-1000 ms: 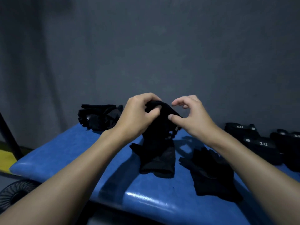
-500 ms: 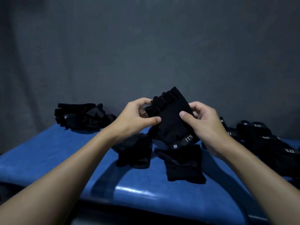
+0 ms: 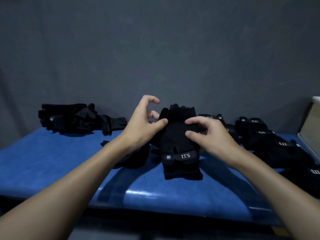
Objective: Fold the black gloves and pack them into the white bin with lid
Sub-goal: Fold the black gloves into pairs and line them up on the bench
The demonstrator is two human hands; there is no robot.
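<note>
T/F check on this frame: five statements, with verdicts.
1. The left hand and right hand both grip one black glove. True.
2. Its 5.11 label reads upright to the camera. False: it reads upside down.
3. A loose pile of gloves lies far left on the table. True.
4. The white bin stands at the left edge of view. False: it is at the right edge.
5. The table top is red. False: it is blue.
</note>
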